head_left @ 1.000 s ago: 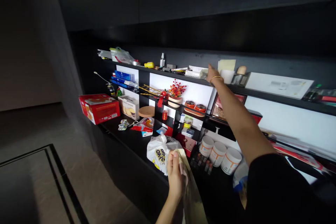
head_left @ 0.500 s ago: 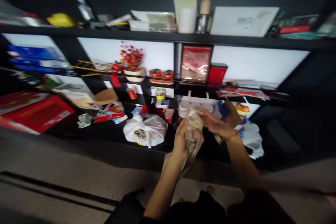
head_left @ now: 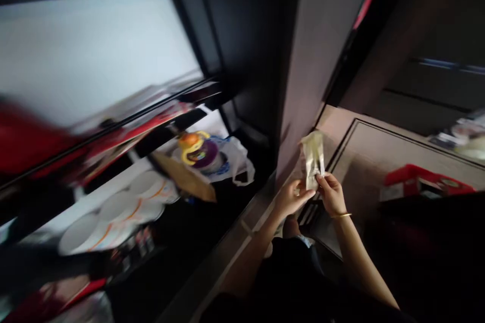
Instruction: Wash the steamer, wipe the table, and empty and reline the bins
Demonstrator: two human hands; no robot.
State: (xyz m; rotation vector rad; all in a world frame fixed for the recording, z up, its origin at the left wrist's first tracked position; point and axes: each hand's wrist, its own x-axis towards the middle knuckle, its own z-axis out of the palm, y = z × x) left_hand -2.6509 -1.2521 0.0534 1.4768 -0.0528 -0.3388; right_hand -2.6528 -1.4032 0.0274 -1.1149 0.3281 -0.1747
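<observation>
Between my two hands, a little right of the middle of the head view, a crinkled pale gold packet [head_left: 313, 159] stands upright. My left hand [head_left: 295, 197] pinches its lower left edge with curled fingers. On the packet's lower right edge my right hand [head_left: 330, 193] is closed, thumb and fingers pressed together; a thin bracelet circles that wrist. Both hands are over the floor, to the right of the black shelf unit. Motion blurs much of the picture.
White round containers with an orange stripe [head_left: 129, 212] line the lower shelf [head_left: 189, 257] at left. Nearby are a flat brown piece [head_left: 187, 177], a purple item with a yellow-orange top [head_left: 199, 149] and a white plastic bag [head_left: 237, 156]. A red box [head_left: 428, 181] is at right.
The view has swung right, away from the shelf's middle. My right hand, spread and apart from the packet before, now grips it. The packet is now upright and looks narrower.
</observation>
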